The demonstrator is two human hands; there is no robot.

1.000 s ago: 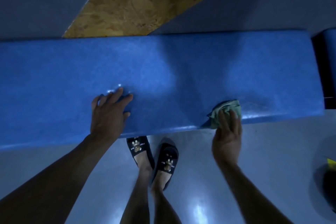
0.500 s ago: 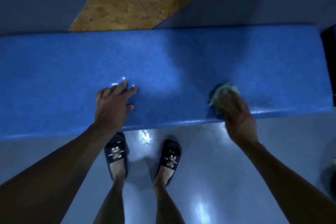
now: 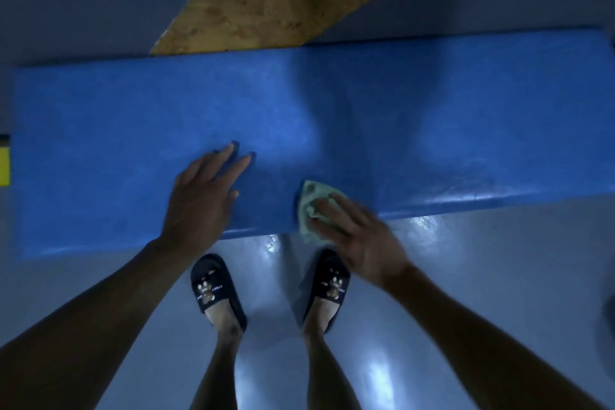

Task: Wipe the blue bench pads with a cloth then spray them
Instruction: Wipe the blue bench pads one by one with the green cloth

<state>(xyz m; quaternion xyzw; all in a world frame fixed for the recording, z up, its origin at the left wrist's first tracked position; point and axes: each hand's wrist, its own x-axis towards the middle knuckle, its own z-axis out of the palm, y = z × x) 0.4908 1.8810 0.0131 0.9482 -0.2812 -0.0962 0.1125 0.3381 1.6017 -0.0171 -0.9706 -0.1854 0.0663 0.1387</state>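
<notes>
two hands on the blue bench pad (image 3: 332, 110): your left hand (image 3: 199, 196) rests flat, fingers spread, and your right hand (image 3: 359, 236) presses the green cloth (image 3: 309, 206) on the pad's near edge. keep that palm pressure even, overlap strokes along the edge.

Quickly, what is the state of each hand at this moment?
Left hand: open, flat on the blue bench pad, holding nothing.
Right hand: pressing the green cloth on the pad's front edge.
</notes>
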